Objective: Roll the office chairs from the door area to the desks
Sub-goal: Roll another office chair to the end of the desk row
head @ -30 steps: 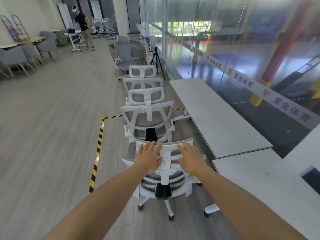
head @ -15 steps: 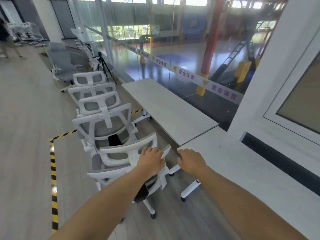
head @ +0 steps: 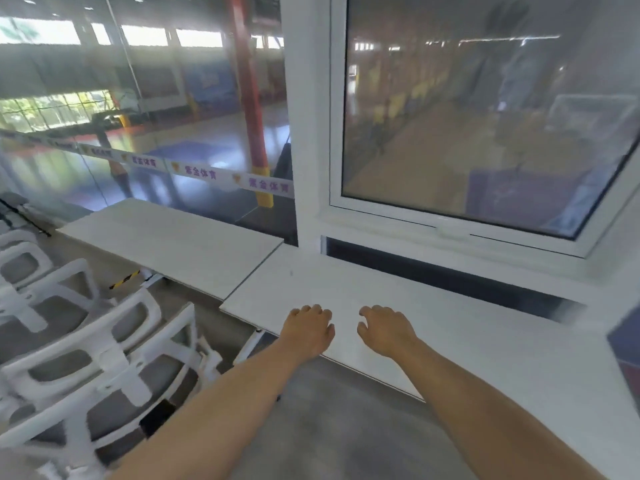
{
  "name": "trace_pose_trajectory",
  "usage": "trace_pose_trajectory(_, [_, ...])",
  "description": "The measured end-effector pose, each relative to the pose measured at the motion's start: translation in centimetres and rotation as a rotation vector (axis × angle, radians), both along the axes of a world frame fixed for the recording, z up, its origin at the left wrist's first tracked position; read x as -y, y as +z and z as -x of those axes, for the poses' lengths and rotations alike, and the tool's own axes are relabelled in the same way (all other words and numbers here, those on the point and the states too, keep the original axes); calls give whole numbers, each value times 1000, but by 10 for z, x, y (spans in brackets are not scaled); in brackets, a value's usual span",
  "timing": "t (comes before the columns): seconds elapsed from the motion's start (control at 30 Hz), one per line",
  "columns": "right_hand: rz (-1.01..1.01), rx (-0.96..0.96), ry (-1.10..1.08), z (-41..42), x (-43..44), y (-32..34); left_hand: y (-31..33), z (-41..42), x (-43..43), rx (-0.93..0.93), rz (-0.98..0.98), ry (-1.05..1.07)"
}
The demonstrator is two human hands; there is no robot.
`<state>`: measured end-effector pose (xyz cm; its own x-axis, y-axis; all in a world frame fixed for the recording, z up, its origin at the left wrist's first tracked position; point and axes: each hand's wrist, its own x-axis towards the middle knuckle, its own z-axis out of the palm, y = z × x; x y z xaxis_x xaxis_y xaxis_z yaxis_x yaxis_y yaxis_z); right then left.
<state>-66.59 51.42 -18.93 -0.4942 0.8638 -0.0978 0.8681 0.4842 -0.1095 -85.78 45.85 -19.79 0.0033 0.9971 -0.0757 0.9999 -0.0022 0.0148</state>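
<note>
A row of white-framed office chairs with grey mesh stands at the lower left; the nearest chair point(head: 104, 358) has its back toward me. My left hand point(head: 306, 330) and my right hand point(head: 386, 329) hover side by side over the front edge of a white desk point(head: 450, 344), fingers loosely curled, holding nothing. Neither hand touches a chair. A second white desk point(head: 173, 237) adjoins it to the left.
Behind the desks are a glass wall point(head: 138, 133) with a banner strip and a white-framed window point(head: 485, 116). Yellow-black floor tape point(head: 123, 280) shows under the left desk. Grey floor lies between me and the desk.
My view has swung right, away from the chair row toward the desk. Both hands have come off the nearest chair's headrest and now hang over the desk edge.
</note>
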Motion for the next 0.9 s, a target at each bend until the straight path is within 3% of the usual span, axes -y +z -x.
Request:
trace_pose_trajectory(0.47, [24,-22,-672,-497,176,24,21,-501,39,-9,-45,-635])
trace_pose_trajectory(0.9, [-17,-133,-1367,-817,336,36,38,-902,98,-5,-49,-1269])
